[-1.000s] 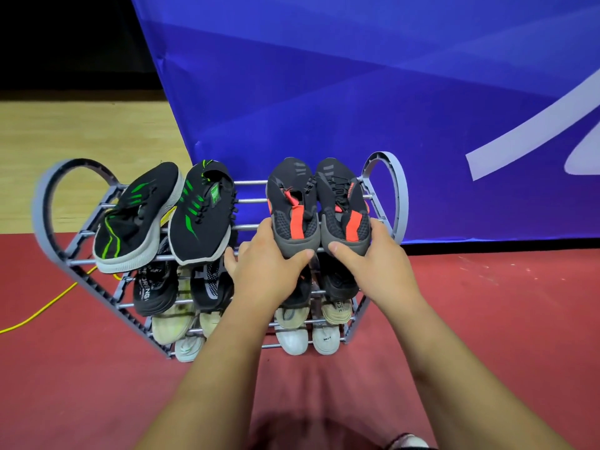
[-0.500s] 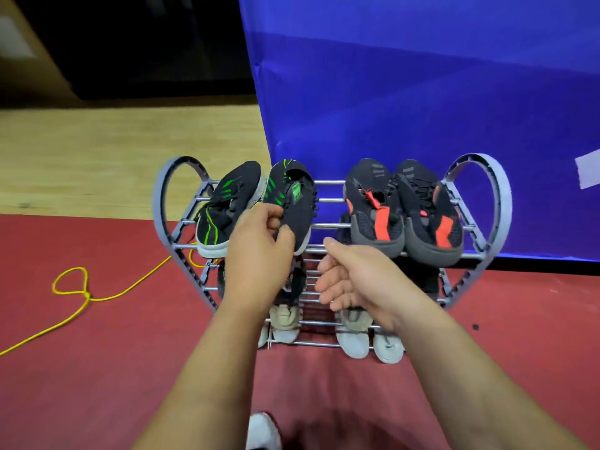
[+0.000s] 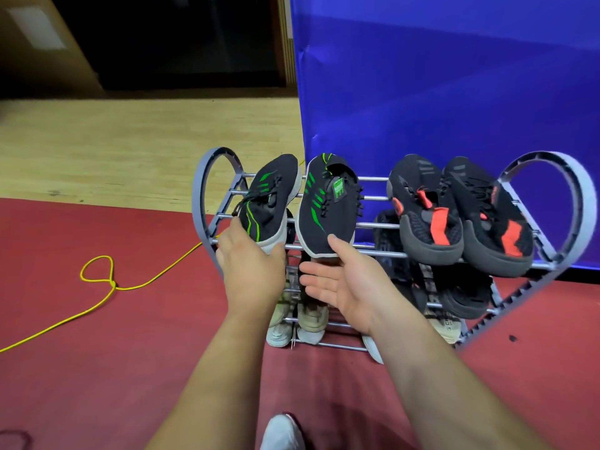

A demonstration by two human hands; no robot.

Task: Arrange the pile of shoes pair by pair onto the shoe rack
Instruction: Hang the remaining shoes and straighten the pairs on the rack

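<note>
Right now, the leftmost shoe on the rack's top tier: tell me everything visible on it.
The left green-striped shoe has a black knit-looking upper, green stripes, black laces and a pale sole. It lies on the shoe rack's top bars, toe toward the camera, tilted leftward, close beside its mate. The left hand grips its toe.

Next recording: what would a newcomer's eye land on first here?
A grey shoe rack with heart-shaped ends stands before a blue backdrop, its top tier carrying a black-and-green pair on the left and a black-and-red pair on the right. The left hand grips the toe of the leftmost green shoe; the right hand lies open, palm up, at its partner's toe. A yellow cord loops over the red floor at left.
</note>
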